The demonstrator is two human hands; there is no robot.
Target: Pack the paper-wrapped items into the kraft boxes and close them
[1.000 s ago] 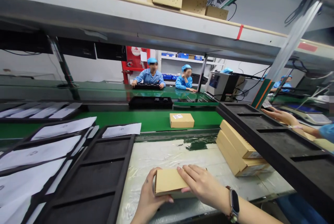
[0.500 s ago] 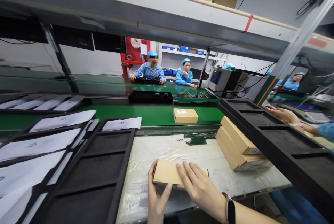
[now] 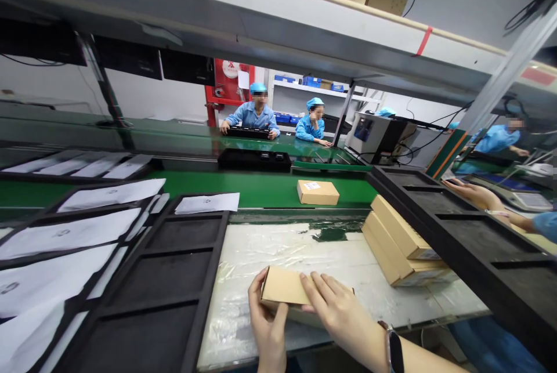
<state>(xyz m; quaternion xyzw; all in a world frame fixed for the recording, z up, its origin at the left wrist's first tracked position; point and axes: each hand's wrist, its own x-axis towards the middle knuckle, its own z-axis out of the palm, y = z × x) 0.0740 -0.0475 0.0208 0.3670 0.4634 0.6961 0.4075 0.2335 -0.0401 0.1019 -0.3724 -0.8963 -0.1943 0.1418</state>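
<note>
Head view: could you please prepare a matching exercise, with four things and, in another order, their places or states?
Column one
1. left hand
2. watch
3. labelled box
4. red tape

Column two
A. on the green belt
B. on the front edge of the overhead shelf
C. holding one end of a plain box
D. around the right wrist

Pairs: 1-C, 2-D, 3-A, 4-B

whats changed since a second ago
The belt box moved right along the belt, toward the stacked boxes. The thumb of the left hand turned upward against the front of the held box. Nothing was let go: the right hand stays on top. Stacked boxes and black trays stayed put.
</note>
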